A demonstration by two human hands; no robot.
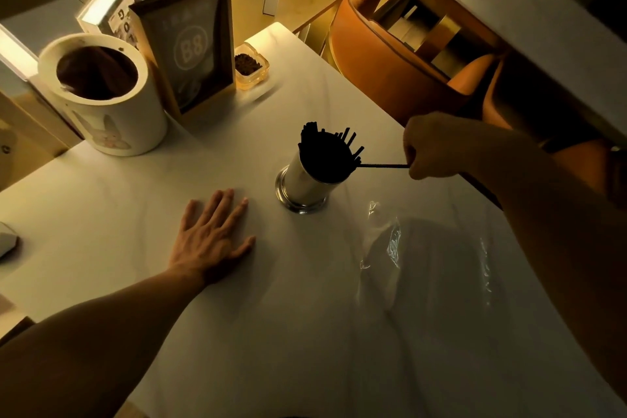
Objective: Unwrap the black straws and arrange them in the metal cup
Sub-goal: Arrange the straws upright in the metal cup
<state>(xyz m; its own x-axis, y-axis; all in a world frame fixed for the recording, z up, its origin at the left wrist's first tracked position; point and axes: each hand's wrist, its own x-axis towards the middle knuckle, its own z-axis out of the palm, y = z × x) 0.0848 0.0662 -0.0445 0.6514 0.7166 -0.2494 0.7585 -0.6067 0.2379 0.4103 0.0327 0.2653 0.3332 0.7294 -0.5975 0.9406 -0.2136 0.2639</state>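
On a dim white table (305, 332), the metal cup (303, 184) at frame centre holds black straws (324, 154). Our right hand (431, 149) pinches one straw (383, 165); we should tip it upright before releasing. Our left hand (213, 237) rests flat, fingers spread.

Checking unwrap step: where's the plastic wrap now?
Head view: the wrap lies flat on the table, near-right of the cup, under the right forearm and away from the flat left hand.

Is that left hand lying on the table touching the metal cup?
Apart. The head view shows the left hand flat on the table, with a strip of bare tabletop between its fingertips and the metal cup's base.
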